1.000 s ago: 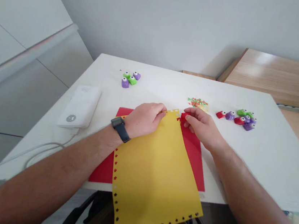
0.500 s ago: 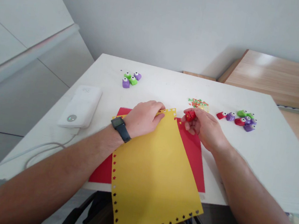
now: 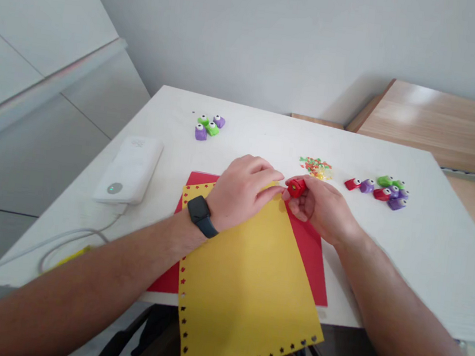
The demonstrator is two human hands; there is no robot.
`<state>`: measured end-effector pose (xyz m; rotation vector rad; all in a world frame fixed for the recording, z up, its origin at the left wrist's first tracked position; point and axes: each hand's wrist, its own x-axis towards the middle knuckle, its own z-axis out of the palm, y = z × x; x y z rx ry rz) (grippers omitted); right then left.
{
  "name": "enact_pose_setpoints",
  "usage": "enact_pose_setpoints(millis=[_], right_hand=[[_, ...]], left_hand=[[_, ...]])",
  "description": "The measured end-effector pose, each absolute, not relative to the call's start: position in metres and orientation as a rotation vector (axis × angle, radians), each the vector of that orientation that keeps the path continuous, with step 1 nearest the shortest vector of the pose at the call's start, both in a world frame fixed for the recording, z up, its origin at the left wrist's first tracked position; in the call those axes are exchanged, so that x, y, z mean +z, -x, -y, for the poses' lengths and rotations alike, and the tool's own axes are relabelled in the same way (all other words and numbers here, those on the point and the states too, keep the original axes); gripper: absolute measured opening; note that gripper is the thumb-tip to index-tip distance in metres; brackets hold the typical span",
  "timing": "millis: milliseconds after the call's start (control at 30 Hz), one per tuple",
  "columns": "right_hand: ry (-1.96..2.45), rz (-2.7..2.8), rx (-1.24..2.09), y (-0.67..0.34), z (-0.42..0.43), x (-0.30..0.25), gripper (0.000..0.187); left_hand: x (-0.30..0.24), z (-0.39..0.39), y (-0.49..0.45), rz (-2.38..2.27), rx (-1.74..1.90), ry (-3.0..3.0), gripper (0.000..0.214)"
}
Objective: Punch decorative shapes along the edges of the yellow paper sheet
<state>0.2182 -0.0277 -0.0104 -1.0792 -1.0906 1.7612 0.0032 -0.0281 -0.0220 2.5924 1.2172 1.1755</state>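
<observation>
A sheet of yellow paper (image 3: 248, 266) has small shaped holes punched along its left, top and bottom edges. It lies over red paper (image 3: 310, 239) and hangs past the table's front edge. My left hand (image 3: 247, 188), with a dark watch on the wrist, has its thumb and fingers closed at the sheet's top right corner. Right beside those fingertips, my right hand (image 3: 324, 206) grips a small red paper punch (image 3: 296, 187), its underside turned toward me. Whether the paper's corner is inside the punch is hidden by the fingers.
Behind my right hand lies a pile of small coloured paper cutouts (image 3: 315, 167). Several red, purple and green punches (image 3: 391, 192) stand at the right, more punches (image 3: 207, 128) at the back left. A white power bank (image 3: 130, 168) with a cable (image 3: 53, 234) lies on the left.
My left hand has slid right along the top edge to the corner, uncovering the top left holes. My right hand has moved slightly left and turned the red punch.
</observation>
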Motion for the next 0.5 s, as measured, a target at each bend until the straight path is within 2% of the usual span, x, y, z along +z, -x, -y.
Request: enact_pose_setpoints(millis=[500], right_hand=[[1.068, 1.091, 1.809, -0.2142, 0.0319, -0.0147, 0.032]], left_hand=[[-0.0221, 0.0314, -0.0134, -1.111, 1.174, -2.798, 0.016]])
